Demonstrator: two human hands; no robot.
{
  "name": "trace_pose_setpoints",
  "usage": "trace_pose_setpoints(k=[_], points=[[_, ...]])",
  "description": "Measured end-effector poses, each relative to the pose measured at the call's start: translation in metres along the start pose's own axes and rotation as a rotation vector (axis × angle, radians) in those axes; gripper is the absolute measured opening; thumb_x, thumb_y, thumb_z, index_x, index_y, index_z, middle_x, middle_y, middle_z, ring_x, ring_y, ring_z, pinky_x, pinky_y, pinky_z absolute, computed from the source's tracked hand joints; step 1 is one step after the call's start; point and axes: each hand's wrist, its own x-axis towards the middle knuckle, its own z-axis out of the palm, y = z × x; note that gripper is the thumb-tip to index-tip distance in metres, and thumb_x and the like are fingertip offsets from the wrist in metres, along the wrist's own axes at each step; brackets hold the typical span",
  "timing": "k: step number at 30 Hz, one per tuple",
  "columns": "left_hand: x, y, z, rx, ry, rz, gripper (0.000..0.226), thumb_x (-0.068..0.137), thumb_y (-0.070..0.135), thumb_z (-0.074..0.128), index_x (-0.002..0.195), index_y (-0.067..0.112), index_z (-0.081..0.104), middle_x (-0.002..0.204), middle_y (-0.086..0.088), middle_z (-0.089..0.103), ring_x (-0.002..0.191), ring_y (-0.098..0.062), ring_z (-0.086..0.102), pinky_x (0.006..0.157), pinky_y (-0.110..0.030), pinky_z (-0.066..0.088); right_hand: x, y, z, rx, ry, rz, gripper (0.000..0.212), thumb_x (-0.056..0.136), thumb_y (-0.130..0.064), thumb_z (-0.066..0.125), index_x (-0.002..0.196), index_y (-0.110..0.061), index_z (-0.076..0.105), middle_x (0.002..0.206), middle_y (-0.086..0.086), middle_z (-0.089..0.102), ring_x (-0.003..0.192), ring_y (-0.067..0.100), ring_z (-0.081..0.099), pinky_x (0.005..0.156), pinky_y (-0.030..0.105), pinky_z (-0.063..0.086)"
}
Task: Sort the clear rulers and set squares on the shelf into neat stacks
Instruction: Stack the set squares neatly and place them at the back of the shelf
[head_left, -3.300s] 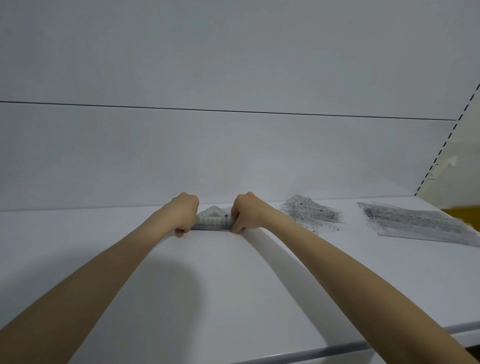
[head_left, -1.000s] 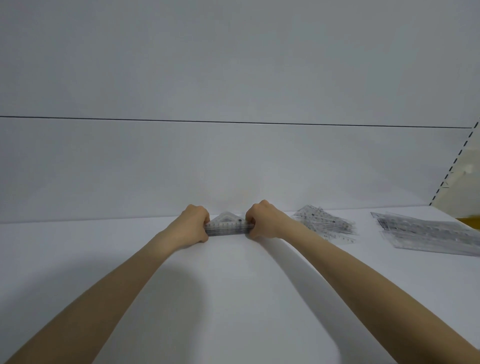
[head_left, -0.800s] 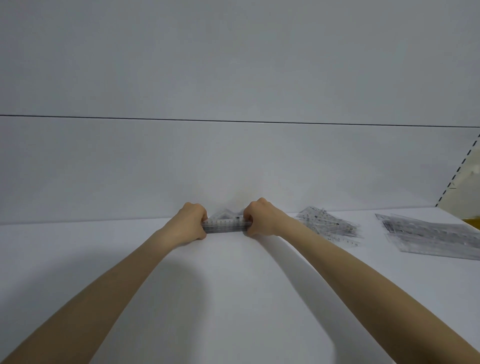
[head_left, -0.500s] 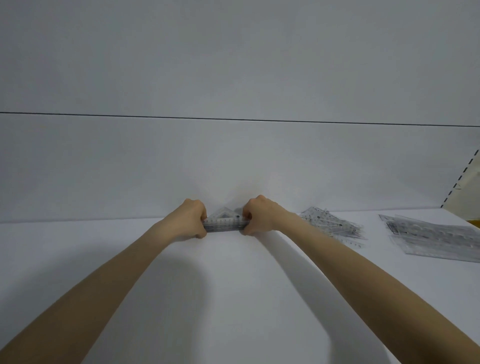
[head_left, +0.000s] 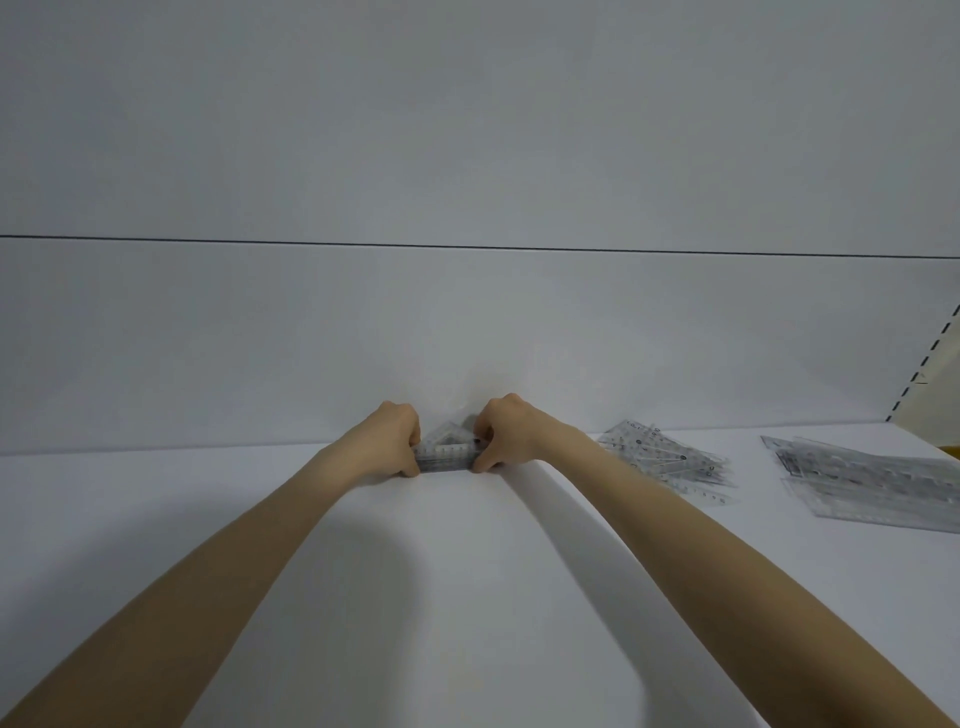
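Note:
A small stack of clear triangular set squares (head_left: 447, 451) stands at the back of the white shelf (head_left: 467, 597), close to the rear wall. My left hand (head_left: 390, 440) grips its left end and my right hand (head_left: 503, 435) grips its right end, fingers curled round the edges. To the right lies a loose pile of clear set squares (head_left: 667, 462). Farther right sits a pile of long clear rulers (head_left: 872, 480).
The white back wall (head_left: 467, 338) rises straight behind the stack. A slotted shelf upright (head_left: 930, 364) stands at the far right, with something yellow (head_left: 950, 451) at the frame edge beside the rulers.
Both hands keep hold of the set square stack and have only shifted slightly. The view has drifted a little to the left, so the piles on the right sit nearer the frame edge.

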Motion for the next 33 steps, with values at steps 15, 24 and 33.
trace_pose_setpoints(k=[15,24,33], points=[[-0.001,0.009,-0.013,0.03,-0.06,0.001,0.049,0.072,0.011,0.077,0.042,0.011,0.038,0.038,0.003,0.038,0.035,-0.009,0.034,0.037,-0.016,0.024,0.005,-0.002,-0.013,0.007,-0.058,0.014,0.052,0.069,-0.03,0.084,0.048,-0.015,0.039,0.051,0.0,0.035,0.052,0.016,0.034,0.047,0.027,0.025],[-0.004,0.013,-0.017,0.003,-0.089,-0.046,0.031,0.071,0.013,0.078,0.053,0.005,0.054,0.047,-0.002,0.052,0.044,-0.015,0.046,0.048,-0.021,0.036,0.005,-0.003,-0.012,-0.002,-0.043,0.015,0.052,0.066,-0.031,0.084,0.047,-0.012,0.04,0.048,0.001,0.035,0.054,0.018,0.034,0.046,0.027,0.024],[-0.013,0.003,-0.02,-0.07,-0.076,-0.101,0.011,0.07,0.001,0.076,0.07,-0.007,0.07,0.053,-0.009,0.061,0.044,-0.015,0.059,0.055,-0.025,0.056,-0.008,0.007,-0.014,-0.034,-0.036,0.034,0.033,0.067,-0.019,0.08,0.05,-0.015,0.051,0.048,-0.001,0.046,0.047,0.009,0.04,0.045,0.022,0.033]])
